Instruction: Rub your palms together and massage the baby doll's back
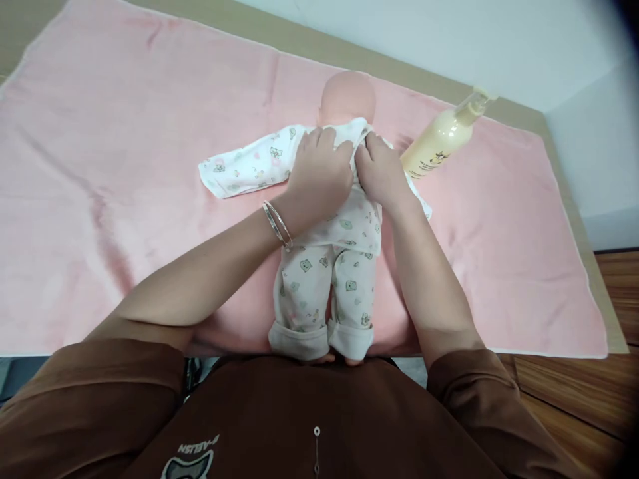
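Note:
A baby doll lies on a pink cloth, its head away from me and its feet at the near edge. It wears a white printed top and matching trousers with turned-up cuffs. My left hand lies over the upper chest, fingers curled on the top's fabric near the neckline. Close beside it, my right hand pinches the top's edge just below the collar. One sleeve stretches out to the left; the other is mostly hidden behind my right hand and forearm.
The pink cloth covers most of the wooden table. Right of the doll, a pale yellow pump bottle stands near my right hand. A white wall rises behind the table. Wooden flooring shows at lower right.

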Demonstrator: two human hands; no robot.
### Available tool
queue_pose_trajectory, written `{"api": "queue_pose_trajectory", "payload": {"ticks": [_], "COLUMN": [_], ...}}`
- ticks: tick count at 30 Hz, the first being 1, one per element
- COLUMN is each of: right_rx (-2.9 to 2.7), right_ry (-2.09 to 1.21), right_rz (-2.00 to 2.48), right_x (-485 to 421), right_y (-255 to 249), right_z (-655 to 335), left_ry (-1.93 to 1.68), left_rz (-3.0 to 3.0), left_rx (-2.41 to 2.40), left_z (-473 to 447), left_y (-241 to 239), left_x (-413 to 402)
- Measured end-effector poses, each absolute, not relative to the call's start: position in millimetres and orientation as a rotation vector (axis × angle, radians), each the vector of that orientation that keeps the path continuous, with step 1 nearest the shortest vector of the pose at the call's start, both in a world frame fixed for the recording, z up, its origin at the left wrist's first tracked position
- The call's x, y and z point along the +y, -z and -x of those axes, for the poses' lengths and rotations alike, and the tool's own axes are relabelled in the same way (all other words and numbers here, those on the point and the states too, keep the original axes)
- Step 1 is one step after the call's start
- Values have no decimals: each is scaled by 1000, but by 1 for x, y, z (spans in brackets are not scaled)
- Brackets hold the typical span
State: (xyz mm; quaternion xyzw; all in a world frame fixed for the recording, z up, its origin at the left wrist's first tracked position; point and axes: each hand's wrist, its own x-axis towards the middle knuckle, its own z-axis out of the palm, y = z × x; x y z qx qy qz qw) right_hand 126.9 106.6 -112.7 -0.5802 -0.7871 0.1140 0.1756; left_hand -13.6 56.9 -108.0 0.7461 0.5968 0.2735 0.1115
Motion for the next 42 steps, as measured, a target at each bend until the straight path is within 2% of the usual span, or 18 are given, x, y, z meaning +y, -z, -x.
{"api": "queue_pose_trajectory", "payload": {"ticks": [4, 11, 21, 26, 34, 38, 42], "right_rx": [-2342, -2416, -2220, -2216, -2188, -2130, -2137], "right_ry": [-245, -39, -361, -293, -285, -111, -159], "right_rz": [1627, 1801, 1776, 1720, 1593, 1606, 1655], "right_x": [95, 58, 114, 111, 81, 77, 76], "right_y": [108, 87, 121, 125, 79, 100, 114], "right_z": [-124, -106, -124, -125, -122, -104, -97], "left_ry": [-1005, -936, -1113, -1012, -996, -1012, -1014], "left_rz": [-2005, -1912, -1869, -1897, -1910, -1904, -1876], "left_rx": [1693, 1803, 1828, 1918, 1930, 1903, 1912], "left_z": [23, 38, 37, 36, 38, 39, 38], "left_y": [116, 134, 150, 150, 151, 151, 154], "left_x": [75, 97, 102, 102, 102, 101, 101]}}
